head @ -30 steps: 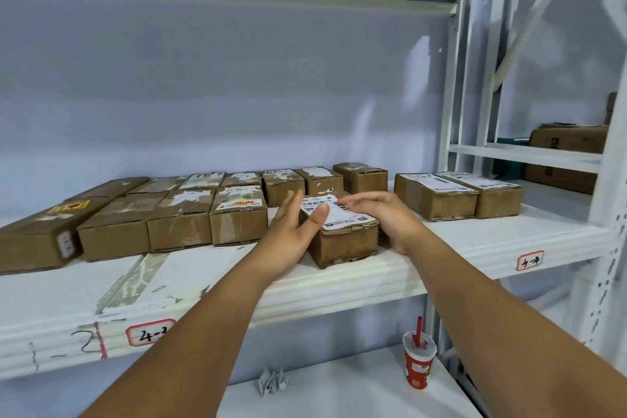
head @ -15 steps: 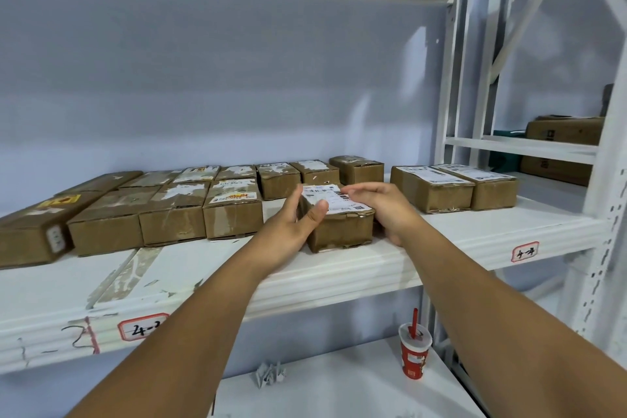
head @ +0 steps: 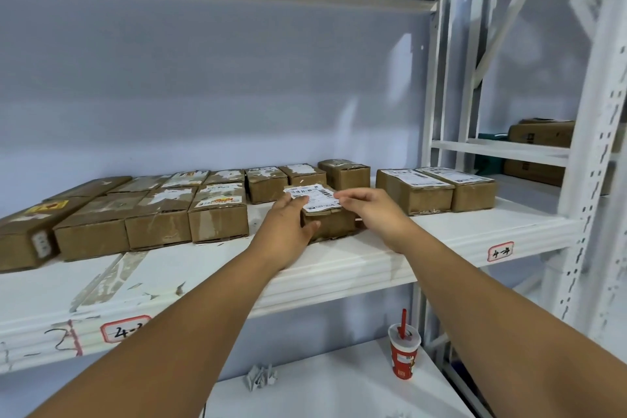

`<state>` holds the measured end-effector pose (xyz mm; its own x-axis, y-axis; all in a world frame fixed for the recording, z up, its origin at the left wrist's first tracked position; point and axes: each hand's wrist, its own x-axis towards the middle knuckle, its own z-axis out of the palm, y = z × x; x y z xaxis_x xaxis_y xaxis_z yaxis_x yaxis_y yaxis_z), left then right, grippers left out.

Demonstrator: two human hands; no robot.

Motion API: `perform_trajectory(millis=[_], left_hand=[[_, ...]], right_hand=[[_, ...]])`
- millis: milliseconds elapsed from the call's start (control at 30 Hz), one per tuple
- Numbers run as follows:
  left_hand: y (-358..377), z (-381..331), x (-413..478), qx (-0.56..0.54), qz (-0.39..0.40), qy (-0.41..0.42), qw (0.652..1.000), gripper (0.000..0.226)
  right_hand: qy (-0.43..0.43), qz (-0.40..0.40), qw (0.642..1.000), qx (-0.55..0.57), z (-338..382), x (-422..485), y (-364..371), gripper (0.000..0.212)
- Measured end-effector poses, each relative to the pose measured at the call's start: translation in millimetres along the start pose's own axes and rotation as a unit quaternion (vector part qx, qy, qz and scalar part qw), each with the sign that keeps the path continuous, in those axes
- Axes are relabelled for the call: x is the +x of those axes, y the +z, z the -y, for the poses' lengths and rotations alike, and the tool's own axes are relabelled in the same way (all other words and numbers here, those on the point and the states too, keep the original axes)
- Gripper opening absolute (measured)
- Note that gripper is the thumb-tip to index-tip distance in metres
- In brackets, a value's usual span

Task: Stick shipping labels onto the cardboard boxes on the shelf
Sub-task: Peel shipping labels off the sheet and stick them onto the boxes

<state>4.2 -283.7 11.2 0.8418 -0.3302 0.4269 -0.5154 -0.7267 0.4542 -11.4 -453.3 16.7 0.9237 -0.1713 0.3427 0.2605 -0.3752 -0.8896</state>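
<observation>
A small cardboard box [head: 334, 227] sits on the white shelf [head: 373, 268], a white shipping label [head: 314, 196] on its top. My left hand [head: 288, 224] grips the box's left end, with the thumb on the front face and the fingers lying over the label. At the right end my right hand [head: 369, 210] holds the box, its fingertips curled over the label's right edge. Two boxes [head: 417, 195] to the right carry flat labels. Rows of worn boxes [head: 217, 217] fill the shelf's left half.
A shelf deck hangs close overhead. White uprights [head: 590, 180] bound the bay on the right, with more boxes [head: 539, 134] on the neighbouring rack. On the lower shelf stand a red cup with a straw [head: 403, 355] and crumpled backing paper [head: 259, 380].
The box has slid back towards the rear row between both hands. My left thumb dropped from the label to the front face, and my right fingers came up onto the label's edge.
</observation>
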Motion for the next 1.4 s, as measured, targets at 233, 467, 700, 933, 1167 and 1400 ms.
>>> perform_trajectory(millis=[233, 467, 700, 933, 1167, 1400], left_hand=[[29, -31, 28, 0.088, -0.027, 0.064, 0.994, 0.042], [62, -50, 57, 0.063, -0.017, 0.064, 0.996, 0.041], [73, -47, 53, 0.010, -0.005, 0.089, 0.996, 0.048], [69, -48, 51, -0.034, 0.033, 0.108, 0.993, 0.059], [67, -53, 47, -0.063, 0.039, 0.087, 0.993, 0.069], [58, -61, 37, 0.061, -0.076, 0.084, 0.992, 0.060]], right_hand=[[-0.071, -0.115, 0.949, -0.285, -4, 0, -36, 0.020], [-0.004, -0.240, 0.851, -0.467, -33, 8, -89, 0.043], [0.062, -0.134, 0.868, -0.474, -58, 17, -106, 0.069], [0.062, -0.135, 0.879, -0.453, -52, 11, -104, 0.057], [0.057, -0.131, 0.881, -0.450, -50, 9, -102, 0.063], [-0.118, -0.229, 0.862, -0.437, -41, -4, -88, 0.053]])
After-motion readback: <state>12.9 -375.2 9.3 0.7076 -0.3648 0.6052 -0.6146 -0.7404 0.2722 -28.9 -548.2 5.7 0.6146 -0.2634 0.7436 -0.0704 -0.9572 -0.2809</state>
